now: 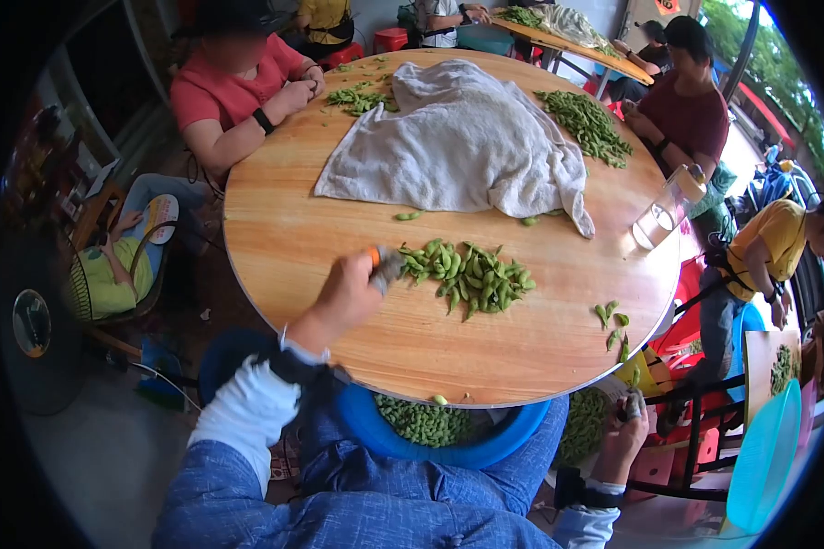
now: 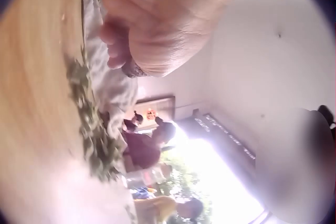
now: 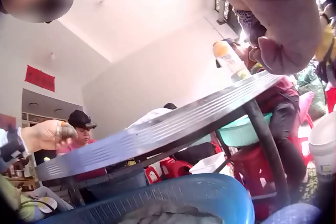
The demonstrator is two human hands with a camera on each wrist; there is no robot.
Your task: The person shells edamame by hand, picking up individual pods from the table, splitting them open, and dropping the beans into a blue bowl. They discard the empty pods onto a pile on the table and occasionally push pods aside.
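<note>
A loose heap of green soybean pods [image 1: 481,277] lies on the round wooden table [image 1: 357,357]. My left hand [image 1: 334,297] is over the table at the heap's left end, with grey wrapping and an orange band on its fingers. Seen in the left wrist view, its fingers [image 2: 116,50] are loosely bent, with nothing visible between them. Beyond the table's right front edge, my right hand [image 1: 623,444] pinches a green soybean pod [image 1: 635,376] at its wrapped fingertips. In the right wrist view the right hand [image 3: 278,29] is curled and hides the pod. Several stray pods [image 1: 604,316] lie near that edge.
A blue basin [image 1: 352,421] holding shelled beans sits under the table edge at my lap. A whitish towel [image 1: 458,137] covers a mound mid-table. A clear bottle [image 1: 659,220] stands at the right. People sit around with more pod piles [image 1: 584,126].
</note>
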